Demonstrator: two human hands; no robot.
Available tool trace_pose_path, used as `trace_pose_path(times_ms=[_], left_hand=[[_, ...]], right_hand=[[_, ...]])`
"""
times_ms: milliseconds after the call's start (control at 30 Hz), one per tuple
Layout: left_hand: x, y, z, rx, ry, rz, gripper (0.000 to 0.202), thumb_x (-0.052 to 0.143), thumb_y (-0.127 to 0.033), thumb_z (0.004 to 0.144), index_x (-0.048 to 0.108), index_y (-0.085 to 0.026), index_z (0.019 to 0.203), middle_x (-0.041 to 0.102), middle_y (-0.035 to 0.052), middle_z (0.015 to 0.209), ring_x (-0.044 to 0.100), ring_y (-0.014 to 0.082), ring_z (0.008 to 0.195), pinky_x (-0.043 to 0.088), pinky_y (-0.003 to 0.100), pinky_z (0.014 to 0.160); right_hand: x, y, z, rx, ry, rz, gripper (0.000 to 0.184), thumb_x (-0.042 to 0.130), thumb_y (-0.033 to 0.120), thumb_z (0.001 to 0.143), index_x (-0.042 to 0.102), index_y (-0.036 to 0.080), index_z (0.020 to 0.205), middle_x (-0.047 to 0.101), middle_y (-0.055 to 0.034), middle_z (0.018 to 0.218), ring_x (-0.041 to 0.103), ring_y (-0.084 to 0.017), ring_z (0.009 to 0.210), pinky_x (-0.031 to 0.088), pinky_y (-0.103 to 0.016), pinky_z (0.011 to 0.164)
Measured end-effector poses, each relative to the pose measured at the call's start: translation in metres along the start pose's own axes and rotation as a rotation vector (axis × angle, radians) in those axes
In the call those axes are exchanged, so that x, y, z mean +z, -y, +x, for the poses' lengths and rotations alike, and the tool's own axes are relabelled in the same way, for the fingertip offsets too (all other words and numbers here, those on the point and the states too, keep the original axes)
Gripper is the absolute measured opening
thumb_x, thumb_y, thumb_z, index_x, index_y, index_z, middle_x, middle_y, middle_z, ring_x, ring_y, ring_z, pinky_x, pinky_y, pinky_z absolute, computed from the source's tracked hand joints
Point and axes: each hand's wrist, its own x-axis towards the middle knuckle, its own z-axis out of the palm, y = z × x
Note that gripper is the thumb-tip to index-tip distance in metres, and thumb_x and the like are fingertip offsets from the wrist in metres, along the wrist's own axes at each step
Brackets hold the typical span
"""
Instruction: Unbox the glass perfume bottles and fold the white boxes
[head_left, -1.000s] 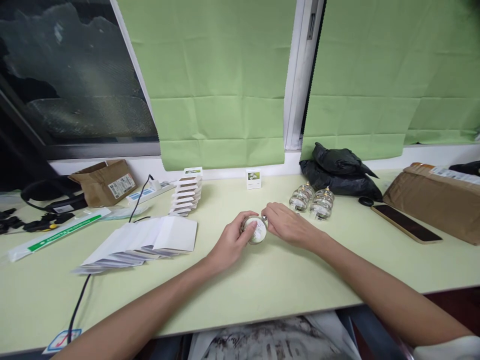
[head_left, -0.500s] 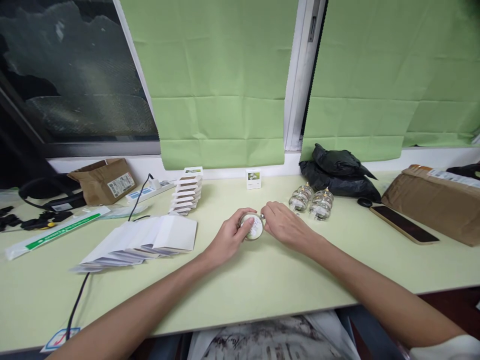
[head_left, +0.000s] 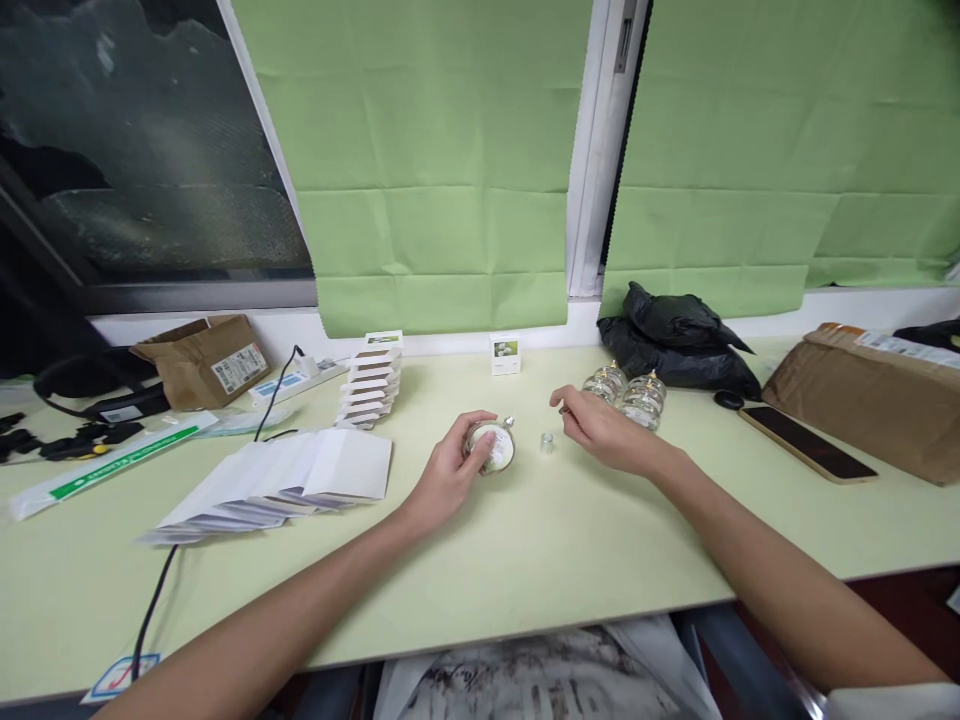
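Observation:
My left hand is wrapped round a small round glass bottle with a white face, the thumb lying across it. The bottle is tilted, its silvery neck pointing up and right. Just right of it, apart from both hands, a small clear cap rests on the table. My right hand hovers beyond the cap, fingers curled and pinched together. Whatever may be between its fingertips is too small to make out. Behind that hand, partly covered by it, stand two stacks of clear round bottles with gold tips.
At the left are folded white cards, a row of small boxes and an open brown carton. One small white box stands at the back. Rightward lie black plastic bags, a phone and a brown parcel.
My right hand has left the bottle's neck and moved right towards the stacked bottles. The clear cap now shows on the table. My left hand has shifted slightly left with the bottle.

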Motion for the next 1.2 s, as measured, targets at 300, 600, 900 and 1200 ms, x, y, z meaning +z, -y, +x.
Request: trace_pose_path(times_ms=[300,600,900,1200], left_hand=[[-0.005,0.025,0.014,-0.016,-0.036,0.027,0.042,0.062,-0.048,0.099,0.059,-0.025,0.133,0.067,0.0067,0.13,0.064,0.0226,0.116,0.051,0.036,0.1],[-0.005,0.03,0.016,0.014,-0.046,-0.009,0.036,0.063,-0.047,0.098,0.056,-0.024,0.126,0.068,0.0077,0.124,0.065,0.0215,0.111,0.051,0.038,0.099],[-0.001,0.01,0.014,0.059,-0.021,0.036,0.037,0.069,-0.045,0.095,0.062,-0.027,0.127,0.069,0.0054,0.126,0.066,0.0201,0.102,0.05,0.032,0.087],[0.011,0.002,0.005,0.11,0.078,0.033,0.032,0.073,-0.04,0.093,0.071,-0.027,0.121,0.066,0.006,0.114,0.064,0.0201,0.099,0.053,0.032,0.085]], right_hand=[[0.013,-0.014,-0.002,0.107,0.299,-0.068,0.006,0.042,0.02,0.099,0.047,0.022,0.1,0.065,-0.0055,0.085,0.054,-0.019,0.071,0.032,-0.029,0.061],[0.021,-0.02,-0.003,0.126,0.386,0.012,0.013,0.051,0.023,0.097,0.054,0.02,0.109,0.067,-0.0064,0.089,0.057,-0.018,0.073,0.035,-0.027,0.062],[0.012,0.019,0.005,-0.059,-0.118,0.263,0.037,0.057,0.04,0.102,0.051,0.027,0.135,0.064,-0.0082,0.12,0.06,-0.02,0.092,0.047,-0.033,0.079],[0.02,0.034,0.005,-0.154,-0.078,0.383,0.028,0.056,0.044,0.103,0.061,0.025,0.123,0.065,-0.0054,0.104,0.059,-0.019,0.088,0.049,-0.033,0.08]])
